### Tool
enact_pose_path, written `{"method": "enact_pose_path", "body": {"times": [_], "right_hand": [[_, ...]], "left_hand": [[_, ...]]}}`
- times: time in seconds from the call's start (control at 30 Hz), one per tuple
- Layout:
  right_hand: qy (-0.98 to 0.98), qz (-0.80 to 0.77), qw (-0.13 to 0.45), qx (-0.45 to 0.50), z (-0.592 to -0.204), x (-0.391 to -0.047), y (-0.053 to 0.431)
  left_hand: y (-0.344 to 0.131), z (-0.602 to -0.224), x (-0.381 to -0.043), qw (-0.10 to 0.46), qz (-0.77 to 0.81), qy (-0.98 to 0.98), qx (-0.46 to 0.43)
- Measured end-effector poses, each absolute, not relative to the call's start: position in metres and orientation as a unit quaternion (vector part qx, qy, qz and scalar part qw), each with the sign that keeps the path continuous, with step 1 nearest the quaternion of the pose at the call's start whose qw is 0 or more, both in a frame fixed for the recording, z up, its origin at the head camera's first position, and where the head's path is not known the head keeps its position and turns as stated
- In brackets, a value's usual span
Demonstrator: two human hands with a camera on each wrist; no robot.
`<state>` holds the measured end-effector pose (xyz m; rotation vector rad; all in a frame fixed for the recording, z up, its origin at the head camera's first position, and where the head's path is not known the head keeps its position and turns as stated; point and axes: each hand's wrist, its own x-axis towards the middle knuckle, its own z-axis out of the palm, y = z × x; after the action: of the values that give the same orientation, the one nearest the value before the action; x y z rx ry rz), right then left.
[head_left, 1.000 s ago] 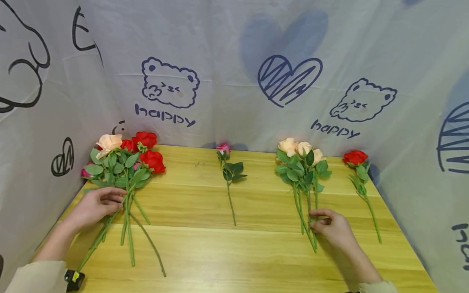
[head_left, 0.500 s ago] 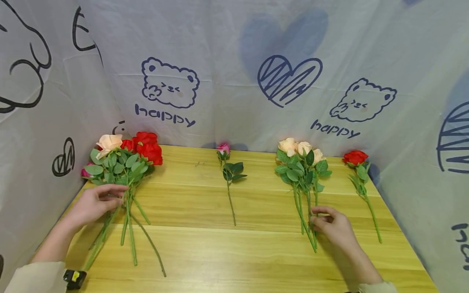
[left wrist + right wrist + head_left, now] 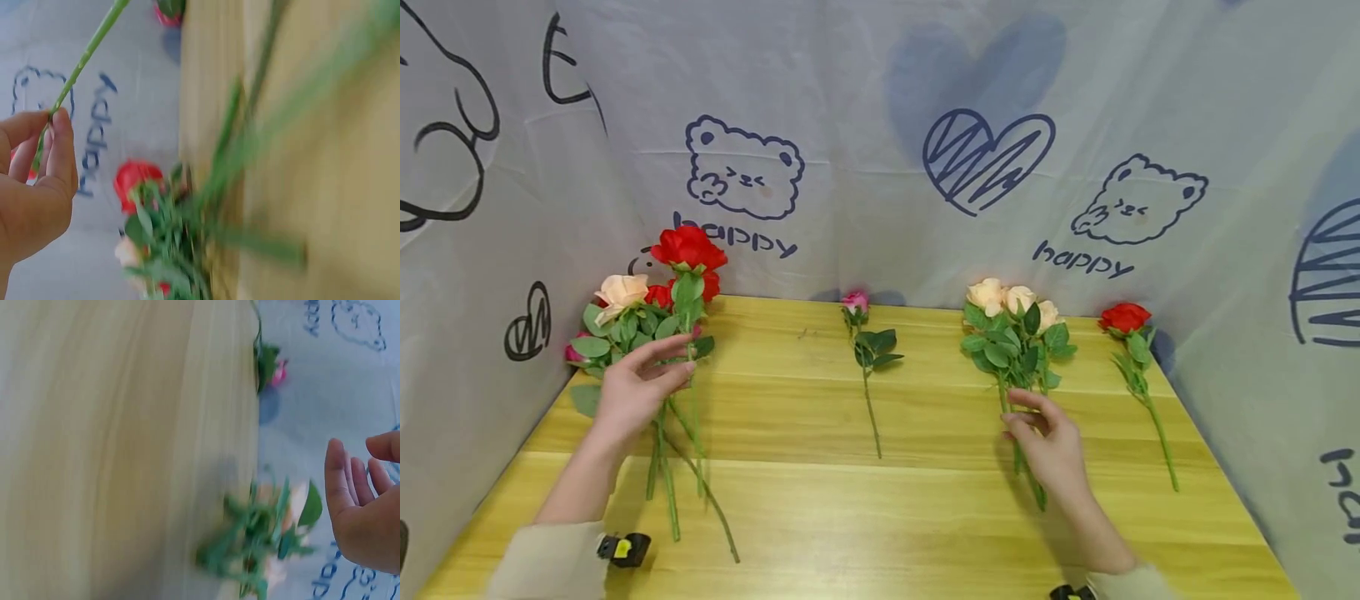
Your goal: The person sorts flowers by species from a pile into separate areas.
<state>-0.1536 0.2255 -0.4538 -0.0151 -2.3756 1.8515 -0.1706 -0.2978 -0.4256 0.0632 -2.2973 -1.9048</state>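
My left hand (image 3: 638, 392) pinches the green stem of a red rose (image 3: 688, 247), raised above the pile on the left. In the left wrist view, that stem (image 3: 87, 59) runs between thumb and fingertips. Below it lie more roses: a peach rose (image 3: 622, 293), red blooms and a partly hidden pink one (image 3: 577, 348). My right hand (image 3: 1051, 446) hovers over the stems of the peach roses (image 3: 987, 297). In the right wrist view, this hand (image 3: 369, 512) has thumb and fingers apart, nothing between them.
A single pink rose (image 3: 855, 303) lies in the middle of the wooden table (image 3: 850, 525), and a lone red rose (image 3: 1124, 317) at the right. Printed cloth (image 3: 865, 100) hangs behind and at both sides.
Lifting the red rose off the pile, my left hand has moved up and right. My right hand has shifted up and left, off the peach rose stems.
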Motion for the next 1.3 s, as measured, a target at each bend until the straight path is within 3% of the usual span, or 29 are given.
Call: {"method": "enact_pose_path", "body": {"times": [0.37, 0.9, 1.3], "right_hand": [[-0.719, 0.689, 0.068, 0.061, -0.45, -0.15, 0.164], [-0.737, 0.662, -0.053, 0.122, -0.452, -0.141, 0.116], [-0.769, 0.625, -0.078, 0.111, -0.455, -0.136, 0.122]], "left_hand": [[-0.204, -0.421, -0.189, 0.122, -0.743, -0.658, 0.006], [-0.099, -0.431, -0.199, 0.071, -0.761, -0.641, -0.064], [-0.061, -0.441, -0.198, 0.042, -0.756, -0.647, -0.089]]}}
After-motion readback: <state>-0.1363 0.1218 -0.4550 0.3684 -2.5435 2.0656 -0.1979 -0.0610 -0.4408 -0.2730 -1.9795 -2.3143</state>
